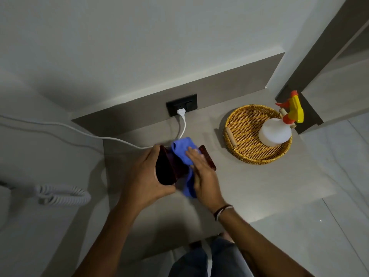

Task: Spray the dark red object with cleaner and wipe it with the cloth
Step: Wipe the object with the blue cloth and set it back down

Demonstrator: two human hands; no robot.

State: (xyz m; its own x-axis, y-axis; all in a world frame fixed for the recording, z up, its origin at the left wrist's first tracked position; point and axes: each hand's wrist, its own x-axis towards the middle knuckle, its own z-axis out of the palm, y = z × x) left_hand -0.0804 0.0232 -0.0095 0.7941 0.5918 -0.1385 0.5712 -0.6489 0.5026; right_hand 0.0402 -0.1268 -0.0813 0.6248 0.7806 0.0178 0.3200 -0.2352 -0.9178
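The dark red object (pixel 169 166), glossy and box-like, is held up over the grey counter by my left hand (pixel 145 176), which grips its left side. My right hand (pixel 203 172) presses a blue cloth (pixel 182 149) against the object's top and right side; part of the cloth hangs down below my palm. A dark red edge of the object shows past my right fingers. The spray bottle (pixel 276 132), white with a yellow and red trigger head, stands in a wicker basket at the right, apart from both hands.
The round wicker basket (pixel 245 150) sits on the counter's right part. A black wall socket (pixel 181 104) holds a white plug whose cable (pixel 79 130) runs left. A coiled white cord (pixel 61 194) lies at the left. The counter's front edge (pixel 179 242) is near my legs.
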